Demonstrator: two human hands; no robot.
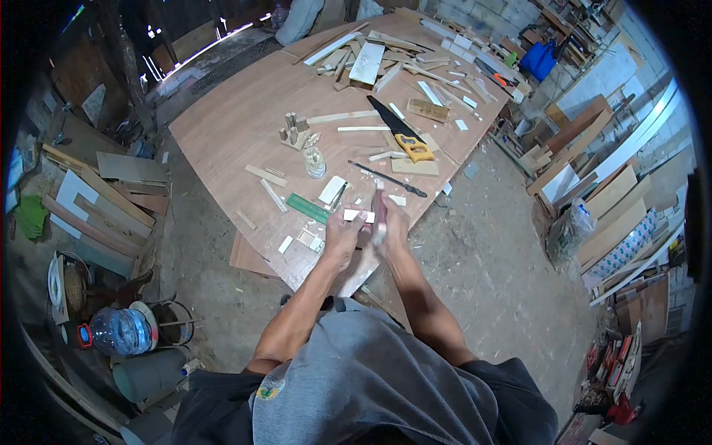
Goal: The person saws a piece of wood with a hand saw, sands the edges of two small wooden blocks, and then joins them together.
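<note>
My left hand [343, 236] presses on a small pale wood block [359, 216] at the near edge of the big plywood table [245, 119]. My right hand [391, 222] is closed around a blurred tool [379, 211] raised just to the right of that block; what tool it is I cannot tell. A green ruler [308, 208] lies just left of my hands. A long dark metal bar [387, 179] lies just beyond them.
A yellow-handled handsaw [401, 132], a glass jar [314, 162], small wooden pegs [294, 132] and several wood offcuts lie farther up the table. Planks and boards are stacked on the floor left and right. A water bottle [120, 331] and buckets stand near left.
</note>
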